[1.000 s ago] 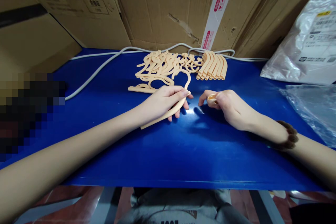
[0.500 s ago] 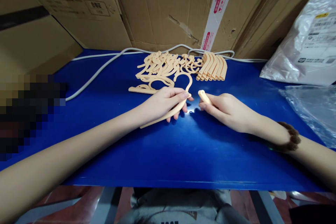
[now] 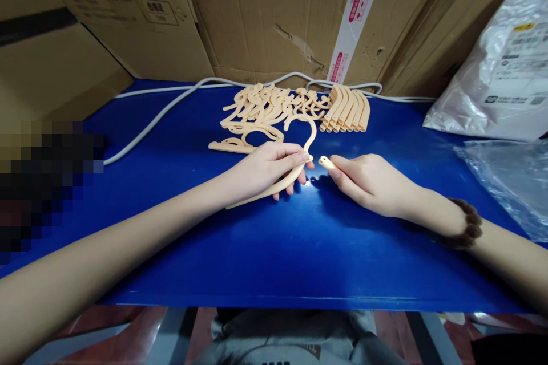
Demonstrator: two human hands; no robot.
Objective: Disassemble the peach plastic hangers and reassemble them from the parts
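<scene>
My left hand (image 3: 263,170) is closed around a long curved peach plastic hanger piece (image 3: 276,185) that lies on the blue table (image 3: 257,251); its hook end curls up past my fingertips. My right hand (image 3: 370,182) pinches a small peach plastic piece (image 3: 327,162), its tip pointing at the hanger's end, a finger's width away. Behind my hands lies a loose pile of peach hanger parts (image 3: 268,111). To the right of the pile sits a neat stack of flat peach pieces (image 3: 346,109).
Cardboard boxes (image 3: 265,11) wall off the back of the table. A white cable (image 3: 171,104) runs along the back edge and bends left. Plastic bags (image 3: 496,74) lie at the right. A brown bead bracelet (image 3: 468,229) circles my right wrist.
My right hand has turned the small piece outward and moved it left, close to the hanger end held by my left hand. The left hand has barely moved.
</scene>
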